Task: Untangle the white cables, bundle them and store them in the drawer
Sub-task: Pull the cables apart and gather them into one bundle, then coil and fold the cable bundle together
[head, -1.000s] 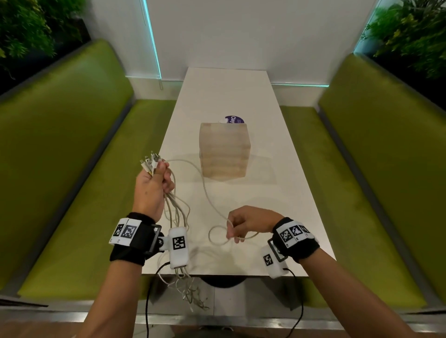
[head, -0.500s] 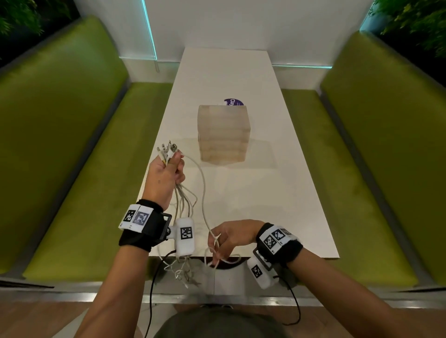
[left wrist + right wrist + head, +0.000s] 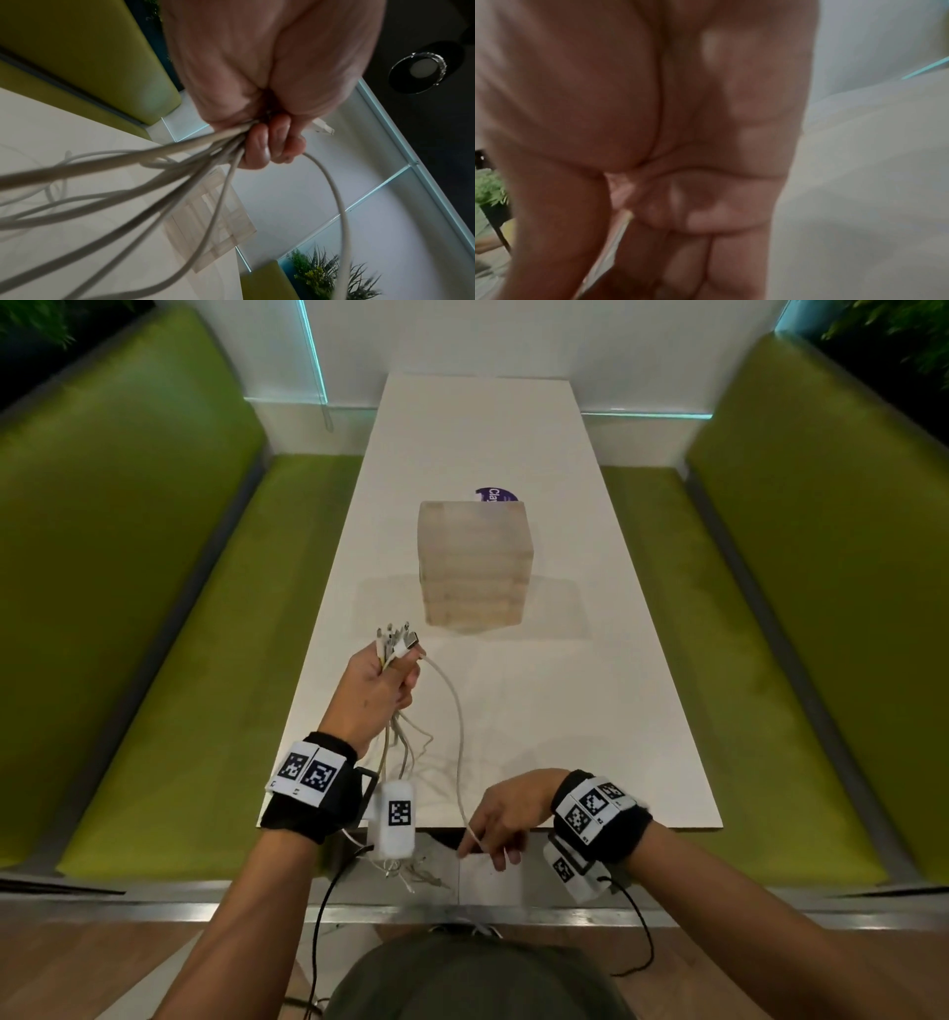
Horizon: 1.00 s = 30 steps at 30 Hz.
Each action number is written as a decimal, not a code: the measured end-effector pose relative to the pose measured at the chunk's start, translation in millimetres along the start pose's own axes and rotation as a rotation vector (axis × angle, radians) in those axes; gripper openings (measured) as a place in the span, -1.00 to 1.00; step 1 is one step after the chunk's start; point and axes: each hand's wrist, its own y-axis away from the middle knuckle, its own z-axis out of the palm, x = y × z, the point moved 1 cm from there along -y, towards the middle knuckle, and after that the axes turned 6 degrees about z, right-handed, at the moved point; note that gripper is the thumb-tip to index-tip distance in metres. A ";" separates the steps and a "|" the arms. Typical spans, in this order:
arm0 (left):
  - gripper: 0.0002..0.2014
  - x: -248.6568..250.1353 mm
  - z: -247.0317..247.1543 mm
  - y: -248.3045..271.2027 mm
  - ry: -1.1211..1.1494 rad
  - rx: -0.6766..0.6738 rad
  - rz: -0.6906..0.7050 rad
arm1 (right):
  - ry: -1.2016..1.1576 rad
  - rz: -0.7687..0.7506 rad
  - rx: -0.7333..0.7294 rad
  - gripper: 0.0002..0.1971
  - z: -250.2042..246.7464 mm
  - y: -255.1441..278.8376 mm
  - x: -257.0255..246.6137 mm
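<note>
My left hand [image 3: 393, 683] is raised over the table's left side and grips a bunch of white cables [image 3: 405, 752]. Their plugs [image 3: 398, 639] stick up above the fist, and the loose ends hang below the table's near edge. In the left wrist view the fingers [image 3: 267, 146] curl round the cables [image 3: 154, 162]. One cable [image 3: 458, 737] arcs from that fist down to my right hand [image 3: 485, 839], which pinches it at the near edge. The right wrist view is blurred; a pale cable strand [image 3: 625, 225] runs between thumb and fingers. The wooden drawer box [image 3: 475, 567] stands mid-table, shut.
The white table [image 3: 590, 711] is long and narrow, with green benches on the left [image 3: 179, 711] and on the right [image 3: 770, 711]. A purple round sticker [image 3: 495, 494] lies behind the box. A white wall closes the far end.
My right hand has drawn back from the table to its near edge along the single cable, and that cable's loop is pulled out. The left hand has shifted slightly right with the bunch.
</note>
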 end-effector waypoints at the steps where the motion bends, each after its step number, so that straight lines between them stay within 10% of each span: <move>1: -0.84 -0.3 -0.3 0.9 -0.004 -0.011 -0.006 | -0.005 0.023 0.061 -0.60 -2.0 0.4 0.4; 8: -0.86 -1.9 5.8 8.7 -0.044 -0.136 -0.087 | -0.251 -0.262 0.807 -0.69 -54.4 44.7 -7.1; 14: -0.84 0.8 12.2 10.1 -0.055 -0.205 -0.069 | -0.392 -0.462 0.652 -0.86 -48.1 75.8 -42.4; 21: -0.82 27.6 0.7 10.6 0.285 -0.142 0.022 | -0.049 0.021 0.179 -0.77 -25.0 52.1 -12.0; 26: -0.83 40.0 17.1 10.1 0.383 -0.170 0.051 | -0.162 -0.079 0.663 -0.43 -54.3 71.4 -10.9; 30: -0.83 46.9 38.4 2.3 0.455 -0.165 0.051 | -0.172 -0.429 0.573 -0.28 -45.8 75.2 -47.7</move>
